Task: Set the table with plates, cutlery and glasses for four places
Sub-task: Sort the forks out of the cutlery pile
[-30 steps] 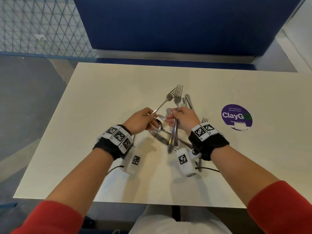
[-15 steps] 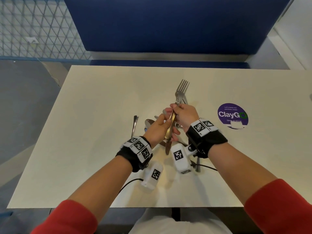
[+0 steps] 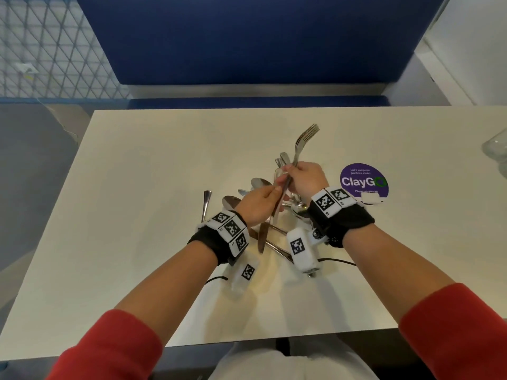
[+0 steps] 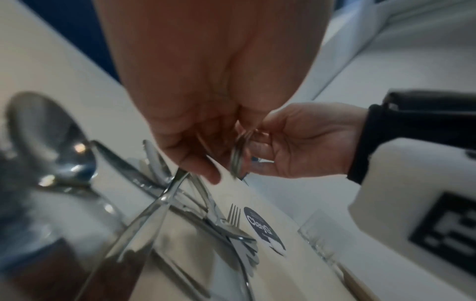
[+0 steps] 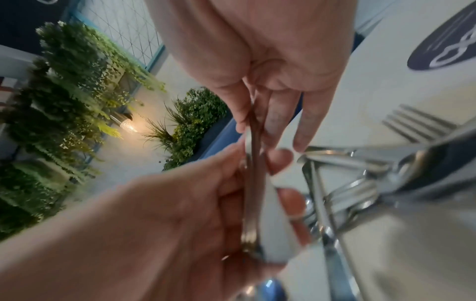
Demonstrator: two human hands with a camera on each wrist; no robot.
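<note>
Two steel forks (image 3: 306,136) are held together, tines pointing away from me, above a loose pile of cutlery (image 3: 277,231) on the cream table (image 3: 142,187). My left hand (image 3: 274,192) pinches the fork handles low down. My right hand (image 3: 288,171) pinches them just above. In the right wrist view the handles (image 5: 253,183) run between the fingers of both hands. The left wrist view shows the pile (image 4: 206,213) of knives, spoons and a fork beneath my hands.
A lone spoon handle (image 3: 206,204) lies left of the pile. A purple ClayGo sticker (image 3: 363,181) sits to the right. A clear glass (image 3: 496,149) stands at the right edge. A blue bench (image 3: 247,39) runs behind the table.
A second ago each hand held its own fork. The left hand brought its fork over to the right hand's, and now both hands hold the two forks together.
</note>
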